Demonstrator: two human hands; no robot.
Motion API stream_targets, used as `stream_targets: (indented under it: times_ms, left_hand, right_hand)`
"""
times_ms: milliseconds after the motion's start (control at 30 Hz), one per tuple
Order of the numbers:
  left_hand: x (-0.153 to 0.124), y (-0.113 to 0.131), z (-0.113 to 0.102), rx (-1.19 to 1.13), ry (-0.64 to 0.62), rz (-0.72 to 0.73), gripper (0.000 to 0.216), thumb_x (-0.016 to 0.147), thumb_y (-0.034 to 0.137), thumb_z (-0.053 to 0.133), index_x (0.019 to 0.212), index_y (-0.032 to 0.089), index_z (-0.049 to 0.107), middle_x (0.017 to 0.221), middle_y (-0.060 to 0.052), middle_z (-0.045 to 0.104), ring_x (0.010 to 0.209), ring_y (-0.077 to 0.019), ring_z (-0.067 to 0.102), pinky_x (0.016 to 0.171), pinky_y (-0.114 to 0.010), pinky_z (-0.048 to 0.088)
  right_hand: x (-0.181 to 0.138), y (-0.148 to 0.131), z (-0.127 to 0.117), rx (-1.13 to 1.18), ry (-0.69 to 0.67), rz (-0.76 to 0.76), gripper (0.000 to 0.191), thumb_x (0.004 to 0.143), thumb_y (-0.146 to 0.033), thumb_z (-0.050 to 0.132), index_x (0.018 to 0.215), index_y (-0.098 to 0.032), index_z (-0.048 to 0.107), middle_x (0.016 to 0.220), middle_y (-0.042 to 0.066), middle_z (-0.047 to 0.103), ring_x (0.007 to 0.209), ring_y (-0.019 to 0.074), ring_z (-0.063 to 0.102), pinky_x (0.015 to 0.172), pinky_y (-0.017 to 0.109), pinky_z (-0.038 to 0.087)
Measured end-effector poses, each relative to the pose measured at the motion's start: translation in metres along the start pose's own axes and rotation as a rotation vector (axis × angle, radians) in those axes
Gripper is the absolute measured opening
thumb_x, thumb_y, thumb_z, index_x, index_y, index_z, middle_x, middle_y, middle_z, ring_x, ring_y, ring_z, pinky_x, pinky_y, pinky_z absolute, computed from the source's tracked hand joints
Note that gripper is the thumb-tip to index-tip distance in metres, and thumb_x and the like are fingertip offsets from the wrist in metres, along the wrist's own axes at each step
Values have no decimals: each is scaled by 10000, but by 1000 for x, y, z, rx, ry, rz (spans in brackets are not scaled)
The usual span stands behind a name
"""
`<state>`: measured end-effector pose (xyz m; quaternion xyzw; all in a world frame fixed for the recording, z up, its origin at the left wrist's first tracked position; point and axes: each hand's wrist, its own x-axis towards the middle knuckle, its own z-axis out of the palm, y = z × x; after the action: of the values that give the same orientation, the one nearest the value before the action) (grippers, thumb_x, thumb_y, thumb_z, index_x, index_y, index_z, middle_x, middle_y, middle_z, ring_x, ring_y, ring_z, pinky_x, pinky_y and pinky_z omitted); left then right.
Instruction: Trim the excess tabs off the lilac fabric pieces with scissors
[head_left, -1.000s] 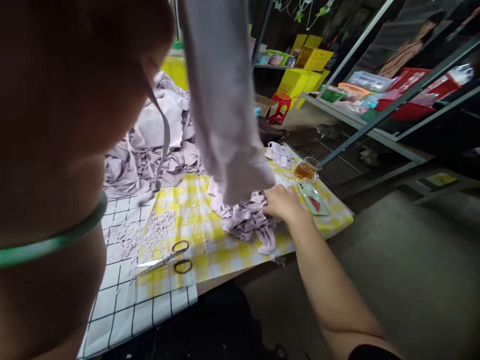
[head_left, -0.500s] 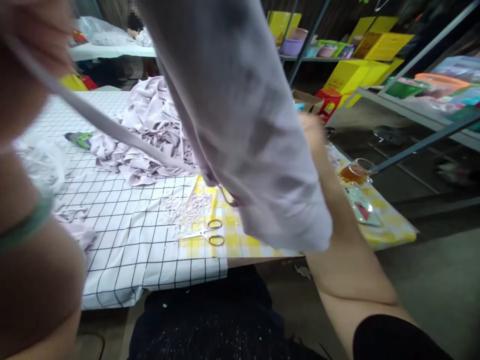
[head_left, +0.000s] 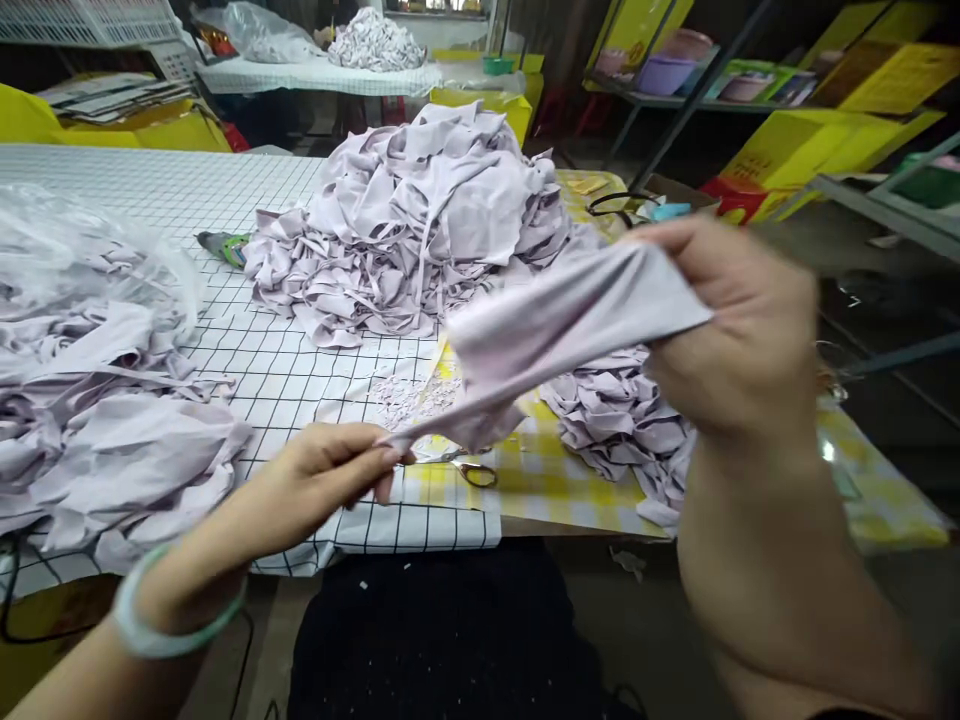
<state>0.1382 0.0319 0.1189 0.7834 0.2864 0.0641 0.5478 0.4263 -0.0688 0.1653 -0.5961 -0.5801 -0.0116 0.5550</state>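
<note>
A pale lilac piece of fabric (head_left: 570,320) is stretched in the air between my two hands. My left hand (head_left: 322,475), with a pale green bangle (head_left: 142,610) at the wrist, pinches its lower left end. At the upper right, my right hand (head_left: 739,320) is closed on the wider end and blurred by motion. Beneath the fabric lie scissors (head_left: 480,475), partly covered by it and by my left fingers. Small lilac clippings (head_left: 405,395) are scattered just behind them. One heap of lilac fabric pieces (head_left: 622,425) sits below my right hand.
A large heap of lilac fabric (head_left: 420,200) rises behind the clippings. More fabric (head_left: 150,460) lies at left by a clear plastic bag (head_left: 172,270). The table has a white checked cloth (head_left: 277,390) and a yellow checked cover (head_left: 577,500). Metal shelving (head_left: 697,90) stands back right.
The fabric has come down from close before the camera and is now stretched between both hands. My left hand has moved down and right. The view has shifted, showing more heaps.
</note>
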Motion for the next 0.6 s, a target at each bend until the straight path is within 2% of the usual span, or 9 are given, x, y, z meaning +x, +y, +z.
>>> stream_targets:
  times_ms: [100, 200, 267, 400, 533, 600]
  left_hand:
    - [10, -36, 21, -306, -91, -159, 354, 944, 475, 576, 982, 159, 729, 729, -16, 626, 527, -81, 413, 460, -212, 303]
    - [14, -50, 27, -468, -120, -148, 299, 916, 419, 641, 1028, 157, 733, 698, 4, 582, 561, -79, 399, 488, -206, 272]
    - [17, -50, 28, -544, -158, -119, 275, 907, 381, 648, 1027, 153, 742, 648, 25, 520, 574, -79, 382, 513, -209, 261]
    - [23, -45, 37, -658, -311, -118, 347, 959, 398, 537, 950, 123, 748, 509, 65, 368, 511, -81, 293, 516, -225, 241]
    - [27, -36, 45, -788, -428, -135, 244, 922, 365, 605, 853, 152, 703, 556, 21, 528, 494, -81, 369, 488, -224, 243]
    - [23, -28, 40, -780, -477, -127, 279, 921, 409, 607, 860, 166, 730, 519, 36, 481, 450, -69, 310, 453, -222, 194]
  right_hand:
    - [-32, 23, 9, 33, -87, 238, 221, 886, -188, 580, 1033, -250, 734, 750, -39, 642, 545, 76, 548, 472, 211, 441]
    - [-52, 37, 10, 39, -37, 376, 247, 809, -169, 558, 979, -240, 722, 719, -45, 628, 460, 73, 471, 400, 208, 372]
    - [-57, 39, 9, 5, 43, 350, 255, 776, -162, 554, 960, -244, 710, 765, -36, 650, 530, 98, 525, 459, 225, 418]
    - [-58, 36, 10, -85, 206, 172, 184, 826, -220, 561, 956, -245, 688, 873, -6, 665, 815, 162, 614, 720, 301, 483]
    - [-55, 25, 6, -70, 342, 26, 128, 860, -277, 553, 937, -220, 638, 855, 18, 643, 837, 194, 636, 780, 369, 482]
    - [-55, 16, -3, -65, 337, 0, 166, 854, -368, 565, 947, -236, 604, 874, 30, 652, 852, 229, 657, 777, 413, 498]
